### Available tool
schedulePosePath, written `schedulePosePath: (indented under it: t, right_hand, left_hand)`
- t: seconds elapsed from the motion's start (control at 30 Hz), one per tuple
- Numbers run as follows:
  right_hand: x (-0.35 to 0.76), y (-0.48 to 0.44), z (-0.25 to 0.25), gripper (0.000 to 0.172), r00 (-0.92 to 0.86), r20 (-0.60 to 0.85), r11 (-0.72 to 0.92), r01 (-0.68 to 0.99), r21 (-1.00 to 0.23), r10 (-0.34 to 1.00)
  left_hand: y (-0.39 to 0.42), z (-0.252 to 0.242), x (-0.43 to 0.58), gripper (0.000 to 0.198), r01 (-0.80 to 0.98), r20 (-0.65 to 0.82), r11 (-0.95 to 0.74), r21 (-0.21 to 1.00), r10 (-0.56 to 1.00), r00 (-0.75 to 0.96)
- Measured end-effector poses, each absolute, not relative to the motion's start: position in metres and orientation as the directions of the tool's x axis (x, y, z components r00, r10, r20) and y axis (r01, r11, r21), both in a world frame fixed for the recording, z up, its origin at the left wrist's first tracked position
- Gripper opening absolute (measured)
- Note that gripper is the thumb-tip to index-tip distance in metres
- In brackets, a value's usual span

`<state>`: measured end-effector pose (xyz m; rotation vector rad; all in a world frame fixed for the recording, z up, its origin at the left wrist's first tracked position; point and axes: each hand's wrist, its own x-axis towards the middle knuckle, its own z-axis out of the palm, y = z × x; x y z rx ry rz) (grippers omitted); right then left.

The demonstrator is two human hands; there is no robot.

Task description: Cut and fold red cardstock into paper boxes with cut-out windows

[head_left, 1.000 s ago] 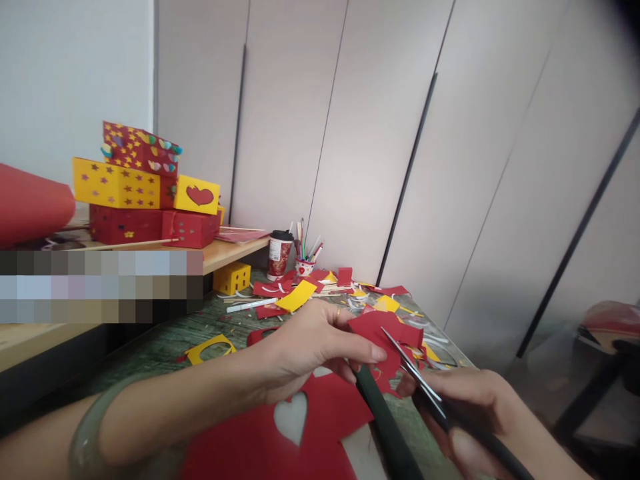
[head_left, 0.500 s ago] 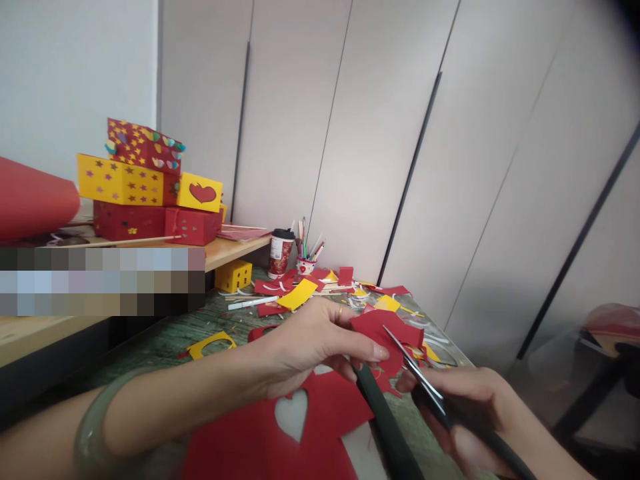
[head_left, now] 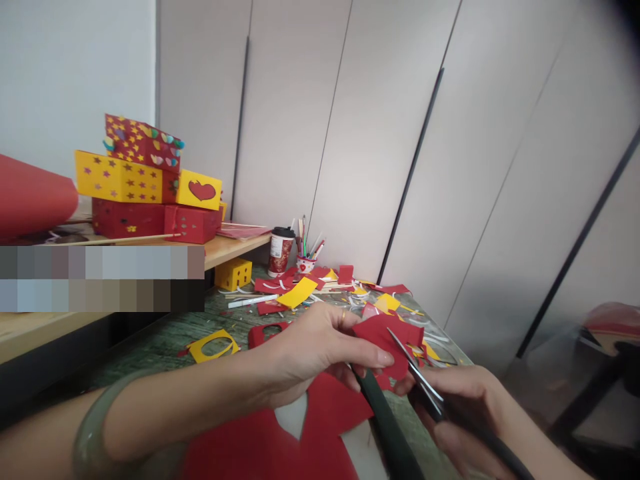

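Observation:
My left hand (head_left: 320,347) pinches a piece of red paper (head_left: 375,333) between thumb and fingers. My right hand (head_left: 470,407) grips a pair of scissors (head_left: 423,380) with dark handles. The blades lie against the right part of the red paper. Below my left hand lies a larger red sheet (head_left: 330,433) with a heart-shaped cutout, partly covered by my wrist. A long black bar (head_left: 387,420) runs toward me beneath my hands; its kind is unclear.
Paper scraps, including a yellow strip (head_left: 299,293) and a yellow piece with an oval hole (head_left: 215,347), litter the dark table (head_left: 165,360). A lidded paper cup (head_left: 281,252) and a pen holder (head_left: 306,264) stand behind. Decorated boxes (head_left: 125,180) are stacked on the wooden shelf (head_left: 240,245).
My left hand and the red paper have shifted slightly down and to the right. The scissor blades have moved a little relative to the paper. My left forearm covers more of the heart cutout.

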<state>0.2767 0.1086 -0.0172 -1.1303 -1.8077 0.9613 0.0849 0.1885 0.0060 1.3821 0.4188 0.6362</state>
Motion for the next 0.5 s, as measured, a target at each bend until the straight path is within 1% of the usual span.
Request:
schedulePosePath:
  t: [0.1, 0.2, 0.3, 0.37, 0.5]
  right_hand:
    - [0.2817, 0.1101, -0.0221, 0.032, -0.267, 0.171, 0.254, 0.315, -0.915, 0.948]
    - [0.2867, 0.1119, -0.0247, 0.034, -0.315, 0.109, 0.216, 0.331, -0.919, 0.943]
    - [0.2859, 0.1118, -0.0217, 0.039, -0.341, 0.135, 0.258, 0.348, -0.901, 0.930]
    - [0.2831, 0.1110, -0.0185, 0.042, -0.320, 0.151, 0.264, 0.345, -0.901, 0.935]
    - [0.2802, 0.1101, -0.0167, 0.038, -0.310, 0.164, 0.283, 0.392, -0.875, 0.936]
  left_hand:
    - [0.1888, 0.0048, 0.0855, 0.017, -0.187, 0.092, 0.086, 0.979, 0.630, 0.771]
    - [0.1889, 0.0055, 0.0854, 0.015, -0.189, 0.098, 0.081, 0.979, 0.624, 0.775]
    - [0.1889, 0.0065, 0.0849, 0.013, -0.189, 0.099, 0.079, 0.979, 0.622, 0.777]
    - [0.1887, 0.0066, 0.0848, 0.014, -0.189, 0.097, 0.084, 0.978, 0.622, 0.777]
    - [0.1876, 0.0054, 0.0851, 0.016, -0.178, 0.078, 0.095, 0.980, 0.635, 0.768]
